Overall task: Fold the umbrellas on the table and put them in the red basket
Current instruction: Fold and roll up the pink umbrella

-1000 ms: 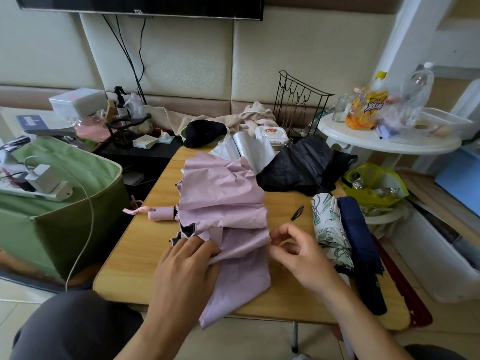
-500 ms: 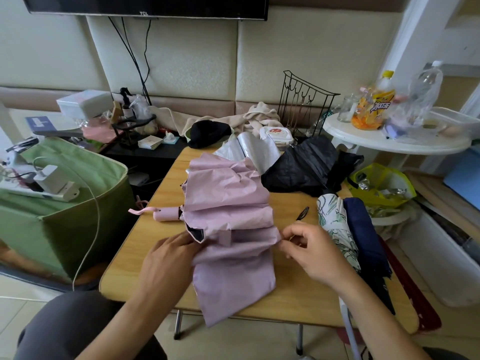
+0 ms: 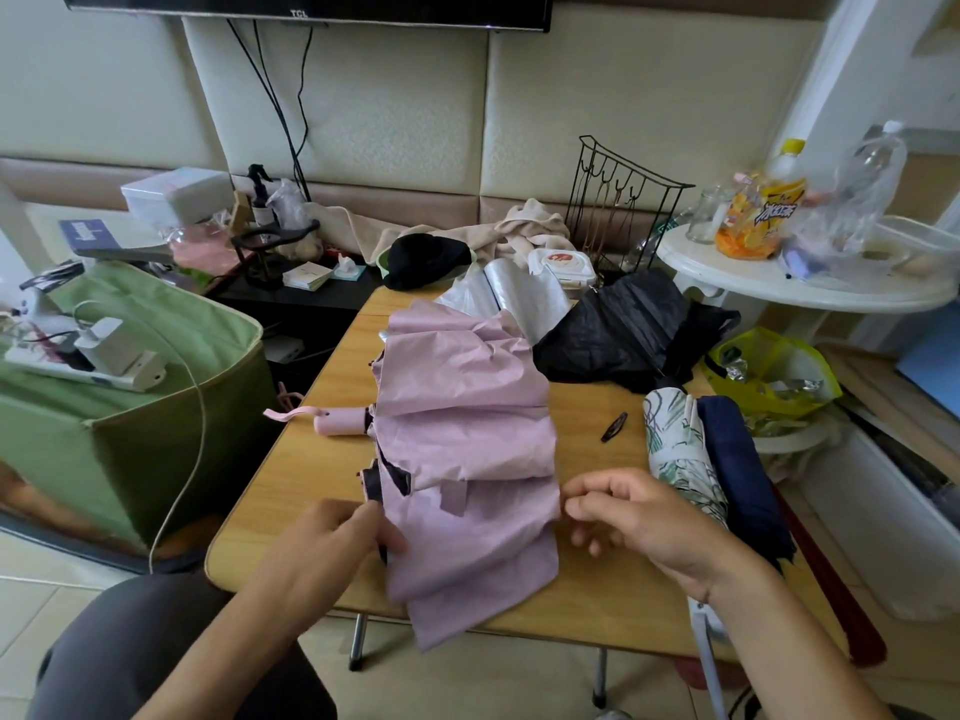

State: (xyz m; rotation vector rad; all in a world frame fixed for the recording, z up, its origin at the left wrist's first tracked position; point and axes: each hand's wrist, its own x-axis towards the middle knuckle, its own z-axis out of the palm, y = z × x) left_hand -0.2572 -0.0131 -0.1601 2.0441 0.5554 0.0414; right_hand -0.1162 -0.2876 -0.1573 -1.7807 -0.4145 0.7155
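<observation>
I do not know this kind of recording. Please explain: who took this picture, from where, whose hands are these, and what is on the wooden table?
No machine here: a person wears a camera on the head, looking down at their own two hands. On the wooden table lies a pink umbrella, its cloth loose and not yet folded. The left hand pinches its near left edge; the right hand pinches the right edge. To the right lie two rolled umbrellas, one with a leaf print, one navy. Behind lie a black umbrella and a silver one. I see no red basket.
</observation>
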